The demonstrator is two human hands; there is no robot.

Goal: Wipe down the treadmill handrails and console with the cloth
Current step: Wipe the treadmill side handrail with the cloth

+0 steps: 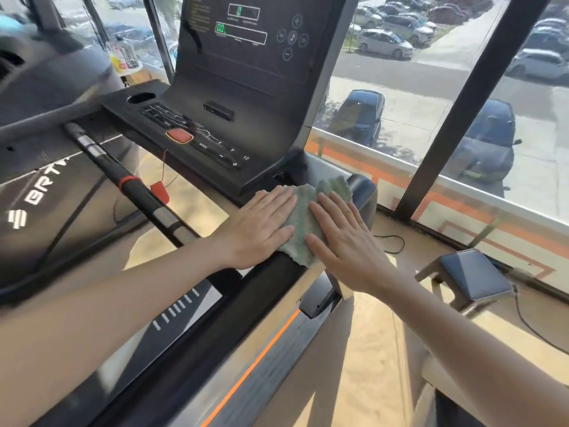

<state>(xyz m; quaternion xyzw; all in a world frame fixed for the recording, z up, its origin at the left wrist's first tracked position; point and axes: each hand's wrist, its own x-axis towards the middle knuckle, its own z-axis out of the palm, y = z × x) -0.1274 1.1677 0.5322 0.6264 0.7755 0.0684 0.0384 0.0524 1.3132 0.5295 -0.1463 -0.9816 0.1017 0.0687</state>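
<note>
treadmill [246,374] fills the view from 12 down to 7 o'clock. window with parked cars beyond, 1 to 3 o'clock.

console [246,72] upright at 12 o'clock, display lit green, keypad shelf below it. no cloth on it now. i can't tell from its surface whether it has been wiped.

left handrail [101,158], black bar with a red ring, runs 10 to 8 o'clock, well apart from both hands. nothing touching it.

right handrail [261,282] runs from centre down toward 7 o'clock. its upper end, just beside the console's lower corner, is where the work is.

left hand [261,226]: released, fingers straight and flat, pressing down. fingertips lie on the cloth's left edge, palm on the bare rail.

right hand [341,241]: released too, flat, fingers straight, pressing the cloth's right side. neither hand grips or pinches anything.

cloth [303,217]: green, nubbly, draped over the top of the right handrail at dead centre. it sits at 3 o'clock of my left hand and 10 o'clock of my right, pinned under both, with a strip showing between them.

judgement: one rail end in hand. the run of this rail toward 7 o'clock, the whole left rail and the console look left to do. likely early to middle.
</note>
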